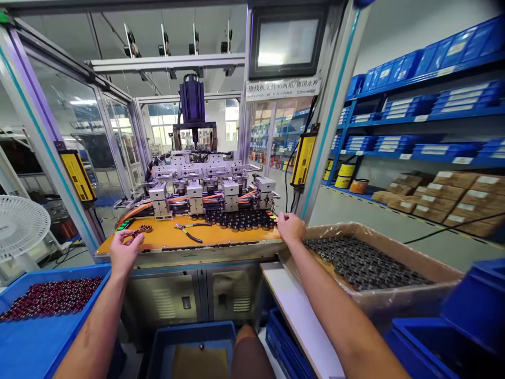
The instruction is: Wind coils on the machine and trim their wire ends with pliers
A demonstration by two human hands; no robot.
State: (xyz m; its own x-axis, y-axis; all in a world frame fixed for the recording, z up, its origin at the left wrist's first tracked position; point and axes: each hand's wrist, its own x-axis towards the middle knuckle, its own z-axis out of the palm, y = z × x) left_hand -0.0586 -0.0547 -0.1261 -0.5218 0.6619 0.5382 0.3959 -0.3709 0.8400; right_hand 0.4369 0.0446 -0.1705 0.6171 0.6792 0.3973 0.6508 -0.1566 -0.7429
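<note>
My left hand (pixel 125 252) is at the left front of the orange worktop (pixel 158 239), thumb and fingers closed around a dark red, copper-wound motor stator (pixel 136 233). Another wound stator (pixel 145 228) lies just beyond its fingertips. Green buttons (pixel 124 225) sit behind this hand. At the worktop's right end, my right hand (pixel 292 227) rests by a row of small coloured buttons (pixel 272 216), its fingers bent and largely hidden. Several black stator cores (pixel 240 220) stand in rows beside it. Yellow-and-black handled pliers (pixel 193 233) lie between both hands.
A winding machine (pixel 205 184) stands behind the worktop. To the left is a blue bin (pixel 47 342) with wound stators; to the right, a plastic-lined box (pixel 418 295) of black cores. Yellow sensor bars (pixel 303 158) flank the opening. Below is another blue bin (pixel 161 342).
</note>
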